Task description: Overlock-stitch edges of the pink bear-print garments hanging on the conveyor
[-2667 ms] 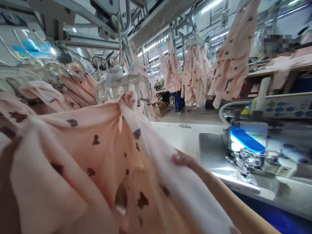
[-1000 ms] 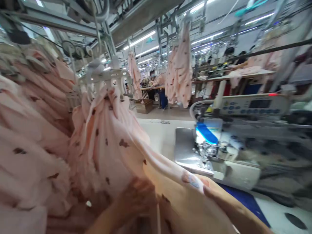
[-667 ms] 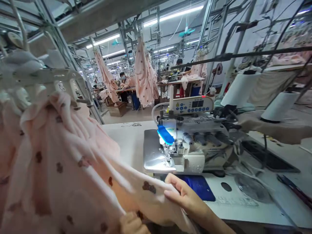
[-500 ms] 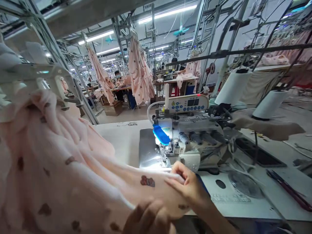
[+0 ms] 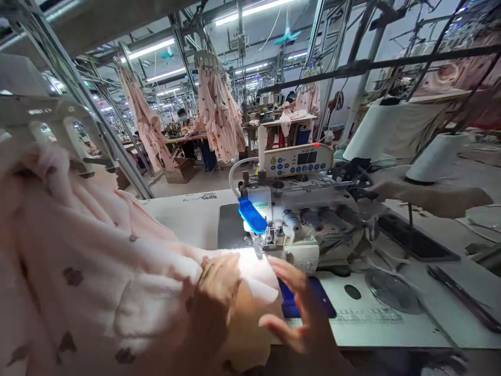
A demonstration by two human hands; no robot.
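Bringing the pink garment (image 5: 90, 282) over to the overlocker (image 5: 289, 209), its edge now just by the presser foot (image 5: 258, 245); left hand (image 5: 217, 297) closed on the cloth; right hand (image 5: 305, 313) open, spread beside it

We see a white table (image 5: 176, 201) with a sewing machine (image 5: 301, 224) standing on it. Some pink cloth (image 5: 250, 266) lies on the table by the machine. A flat blue thing (image 5: 324, 298) lies just in front, and a long dark tool (image 5: 464, 297) lies well off to the right.
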